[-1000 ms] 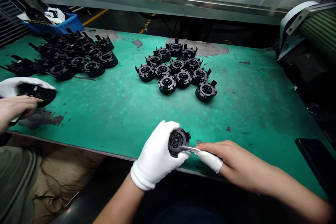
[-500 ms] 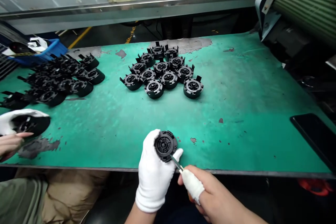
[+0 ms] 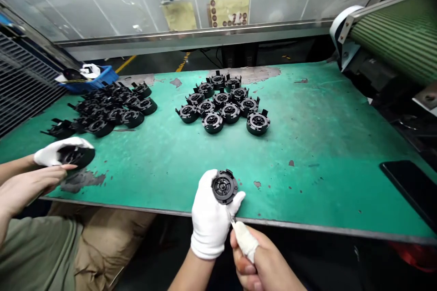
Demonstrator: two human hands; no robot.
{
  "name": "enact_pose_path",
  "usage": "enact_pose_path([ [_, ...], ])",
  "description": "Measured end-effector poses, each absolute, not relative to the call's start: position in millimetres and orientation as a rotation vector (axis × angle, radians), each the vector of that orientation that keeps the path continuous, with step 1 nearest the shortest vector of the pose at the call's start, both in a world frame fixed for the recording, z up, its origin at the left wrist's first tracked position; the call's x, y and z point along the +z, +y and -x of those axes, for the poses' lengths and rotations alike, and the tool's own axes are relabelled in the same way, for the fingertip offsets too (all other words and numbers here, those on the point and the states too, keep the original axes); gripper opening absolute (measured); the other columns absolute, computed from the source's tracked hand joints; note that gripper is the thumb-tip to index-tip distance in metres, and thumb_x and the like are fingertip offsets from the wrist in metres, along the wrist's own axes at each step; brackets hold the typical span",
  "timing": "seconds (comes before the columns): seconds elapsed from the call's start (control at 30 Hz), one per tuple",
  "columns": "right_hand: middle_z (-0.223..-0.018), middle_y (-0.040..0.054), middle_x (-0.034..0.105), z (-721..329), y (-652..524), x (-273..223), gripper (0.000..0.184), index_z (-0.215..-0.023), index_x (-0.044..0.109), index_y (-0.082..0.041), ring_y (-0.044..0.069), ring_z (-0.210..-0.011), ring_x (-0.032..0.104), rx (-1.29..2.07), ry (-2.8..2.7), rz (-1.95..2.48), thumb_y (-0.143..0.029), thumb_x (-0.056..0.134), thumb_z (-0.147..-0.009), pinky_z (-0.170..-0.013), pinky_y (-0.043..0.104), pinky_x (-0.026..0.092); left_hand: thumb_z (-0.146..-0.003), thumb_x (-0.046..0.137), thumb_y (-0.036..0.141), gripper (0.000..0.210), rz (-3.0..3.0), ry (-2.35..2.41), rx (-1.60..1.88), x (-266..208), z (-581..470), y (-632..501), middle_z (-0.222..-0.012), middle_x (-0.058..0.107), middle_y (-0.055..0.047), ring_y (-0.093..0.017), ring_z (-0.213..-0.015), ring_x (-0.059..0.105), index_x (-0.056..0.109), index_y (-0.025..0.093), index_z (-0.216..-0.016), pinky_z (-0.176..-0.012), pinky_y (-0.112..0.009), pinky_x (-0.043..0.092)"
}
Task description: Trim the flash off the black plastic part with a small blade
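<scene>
My left hand point(image 3: 210, 218), in a white glove, is closed around a round black plastic part point(image 3: 224, 187) whose ribbed face is turned up, above the table's front edge. Just below that part, my right hand point(image 3: 251, 254) grips a thin metal-bladed tool point(image 3: 232, 219); a white cover wraps its thumb. The tool's tip is close to the gloved palm, apart from the part's face; its handle is hidden in my fingers. Beyond my hands, several similar black parts point(image 3: 224, 112) with upright tabs stand grouped on the green table point(image 3: 327, 145).
At left a co-worker's gloved hand point(image 3: 51, 152) holds another black part point(image 3: 80, 157), with their bare hand point(image 3: 37, 184) against it. More black parts point(image 3: 112, 109) crowd near a blue bin point(image 3: 90, 84). A phone-like black slab point(image 3: 411, 186) lies at right, below a green conveyor belt point(image 3: 399, 32).
The metal-bladed tool has drawn back from the black part's rim towards me. My left hand still holds the part. The whole view has shifted, so the scene sits farther right and lower.
</scene>
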State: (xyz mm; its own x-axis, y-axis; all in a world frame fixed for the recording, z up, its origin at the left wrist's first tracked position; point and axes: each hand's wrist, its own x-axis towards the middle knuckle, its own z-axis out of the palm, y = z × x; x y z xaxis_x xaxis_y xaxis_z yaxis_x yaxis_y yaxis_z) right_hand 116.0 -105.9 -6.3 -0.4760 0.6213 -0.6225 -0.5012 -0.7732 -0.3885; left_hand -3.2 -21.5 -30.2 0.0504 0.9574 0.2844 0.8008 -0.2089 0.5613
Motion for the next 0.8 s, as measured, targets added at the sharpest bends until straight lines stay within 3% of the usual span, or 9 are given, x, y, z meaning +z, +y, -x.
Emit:
enact_pose_path([
  [0.1,-0.047,-0.0118,0.030,-130,-101,20,0.059,-0.075,0.045,-0.022,0.003,-0.040,0.016,2.042,-0.283,0.942,-0.077,0.066,-0.076,-0.041,0.018,0.014,-0.079,0.075,0.052,0.076,-2.211,1.774,0.936,-31,1,-24,-0.131,0.057,-0.018,-0.036,-0.128,0.055,0.041,0.015,-0.136,-0.116,-0.062,0.036],
  [0.23,-0.055,-0.0100,0.030,-164,-80,56,0.047,-0.081,0.048,-0.024,0.005,-0.043,0.013,1.703,-0.321,1.030,-0.069,0.060,-0.088,-0.036,0.017,0.016,-0.082,0.072,0.043,0.076,-2.227,1.701,0.936,-29,5,-22,-0.136,0.056,-0.019,-0.036,-0.134,0.050,0.036,0.015,-0.142,-0.120,-0.066,0.029],
  [0.33,-0.060,-0.0085,0.036,-182,-69,55,0.045,-0.086,0.050,-0.024,0.006,-0.044,0.019,1.583,-0.428,1.218,-0.068,0.060,-0.088,-0.036,0.016,0.021,-0.086,0.066,0.030,0.078,-2.131,1.455,0.804,-18,24,-14,-0.153,0.044,-0.015,-0.031,-0.144,0.041,0.028,0.021,-0.152,-0.122,-0.059,0.031],
  [0.4,-0.061,-0.0074,0.041,-190,-66,42,0.046,-0.087,0.051,-0.023,0.007,-0.044,0.028,1.554,-0.517,1.307,-0.069,0.058,-0.089,-0.038,0.018,0.027,-0.092,0.056,0.024,0.067,-2.004,1.357,0.808,-8,42,-8,-0.158,0.040,-0.009,-0.026,-0.147,0.038,0.030,0.027,-0.153,-0.123,-0.052,0.032],
  [0.53,-0.072,-0.0024,0.057,-210,-55,14,0.043,-0.104,0.060,-0.023,0.011,-0.051,0.045,1.466,-1.019,1.579,-0.064,0.048,-0.096,-0.047,0.024,0.040,-0.098,0.052,0.031,0.053,-1.665,1.522,1.195,4,63,-1,-0.156,0.042,-0.007,-0.022,-0.146,0.039,0.039,0.027,-0.149,-0.124,-0.047,0.031],
  [0.6,-0.091,0.0041,0.068,-218,-43,9,0.042,-0.113,0.066,-0.023,0.018,-0.074,0.061,1.324,-1.446,1.666,-0.058,0.045,-0.100,-0.069,0.031,0.051,-0.093,0.063,0.037,0.064,-1.635,1.536,1.211,3,60,-1,-0.158,0.040,-0.008,-0.025,-0.147,0.037,0.036,0.027,-0.150,-0.125,-0.048,0.029],
  [0.67,-0.110,0.0076,0.071,-222,-29,9,0.041,-0.121,0.068,-0.025,0.024,-0.101,0.064,1.155,-1.814,1.660,-0.050,0.042,-0.103,-0.092,0.038,0.049,-0.084,0.075,0.044,0.083,-1.701,1.497,1.096,0,49,1,-0.161,0.034,-0.010,-0.029,-0.150,0.031,0.031,0.026,-0.152,-0.125,-0.051,0.026],
  [0.73,-0.111,0.0081,0.071,-219,-18,12,0.040,-0.130,0.066,-0.028,0.025,-0.104,0.065,1.020,-2.063,1.652,-0.041,0.039,-0.104,-0.093,0.040,0.048,-0.075,0.082,0.049,0.100,-1.754,1.451,0.992,-6,37,4,-0.162,0.030,-0.012,-0.032,-0.150,0.029,0.026,0.025,-0.154,-0.125,-0.053,0.027],
  [0.8,-0.101,0.0073,0.072,-213,-10,14,0.039,-0.134,0.064,-0.030,0.024,-0.095,0.066,0.916,-2.242,1.672,-0.032,0.041,-0.103,-0.084,0.038,0.050,-0.075,0.082,0.050,0.101,-1.760,1.441,0.934,-12,26,10,-0.160,0.033,-0.013,-0.032,-0.148,0.035,0.025,0.025,-0.154,-0.122,-0.053,0.032],
])
